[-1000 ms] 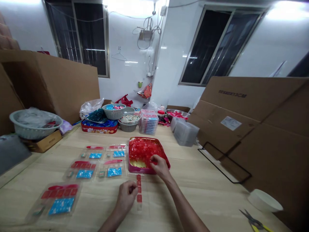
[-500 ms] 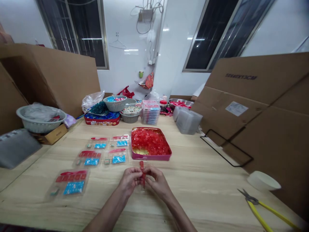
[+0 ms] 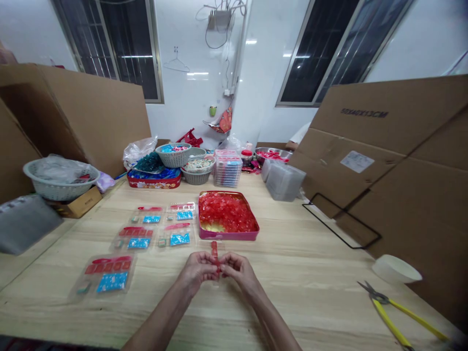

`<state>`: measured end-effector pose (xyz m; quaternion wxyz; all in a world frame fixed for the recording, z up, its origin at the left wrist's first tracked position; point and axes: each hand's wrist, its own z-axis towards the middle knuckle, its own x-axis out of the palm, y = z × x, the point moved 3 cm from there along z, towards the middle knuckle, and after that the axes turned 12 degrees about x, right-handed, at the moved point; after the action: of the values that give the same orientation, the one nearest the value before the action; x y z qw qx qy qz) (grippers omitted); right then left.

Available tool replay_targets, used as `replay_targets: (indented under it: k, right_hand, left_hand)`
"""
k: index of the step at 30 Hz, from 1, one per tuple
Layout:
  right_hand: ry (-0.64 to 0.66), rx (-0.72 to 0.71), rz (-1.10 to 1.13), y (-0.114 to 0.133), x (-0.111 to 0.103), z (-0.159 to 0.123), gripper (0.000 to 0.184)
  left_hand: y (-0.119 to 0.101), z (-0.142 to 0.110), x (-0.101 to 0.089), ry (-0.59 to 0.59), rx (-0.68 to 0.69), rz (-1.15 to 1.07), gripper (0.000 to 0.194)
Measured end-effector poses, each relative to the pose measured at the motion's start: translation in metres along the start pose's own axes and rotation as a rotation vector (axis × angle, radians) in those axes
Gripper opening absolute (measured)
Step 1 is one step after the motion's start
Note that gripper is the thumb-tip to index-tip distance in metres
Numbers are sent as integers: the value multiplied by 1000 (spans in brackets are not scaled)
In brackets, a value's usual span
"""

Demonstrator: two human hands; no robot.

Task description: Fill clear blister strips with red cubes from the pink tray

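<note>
Between my hands is a narrow strip of red square pieces (image 3: 214,249), lying lengthwise away from me, its lower part partly hidden by fingers. My left hand (image 3: 197,272) is closed in a pinch on its left side. From the right, my right hand (image 3: 239,273) pinches it with thumb and forefinger; the fingertips almost meet. Just beyond stands a pink-rimmed tin (image 3: 228,236) with many small red translucent pieces (image 3: 228,212). To the left lie several clear plastic trays (image 3: 126,287), each with a blue dotted packet (image 3: 112,282) and red items.
Yellow-handled pliers (image 3: 382,298), a roll of pale tape (image 3: 397,269) and a black wire frame (image 3: 341,219) are at right. Baskets (image 3: 175,157), stacked clear cases (image 3: 227,170) and plastic containers (image 3: 285,183) line the back. Cardboard boxes (image 3: 365,161) wall both sides.
My fingertips have drawn closer together on the red strip, and the right fingers have shifted slightly down. The trays and the tin stay where they were; the view has moved a little.
</note>
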<state>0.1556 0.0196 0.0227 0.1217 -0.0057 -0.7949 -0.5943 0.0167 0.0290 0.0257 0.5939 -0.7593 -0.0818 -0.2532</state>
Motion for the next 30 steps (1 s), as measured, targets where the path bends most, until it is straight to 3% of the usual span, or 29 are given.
replay_targets:
  k: [8, 16, 30]
  right_hand:
    - [-10, -12, -3, 0, 1, -4, 22]
    - [-12, 117, -6, -9, 5, -8, 18]
    - [-49, 167, -23, -18, 3, -10, 13]
  left_hand:
    - [0, -1, 2, 50, 2, -34, 34]
    - [10, 1, -6, 47, 31, 84, 26]
    - [17, 4, -10, 86, -65, 163, 32]
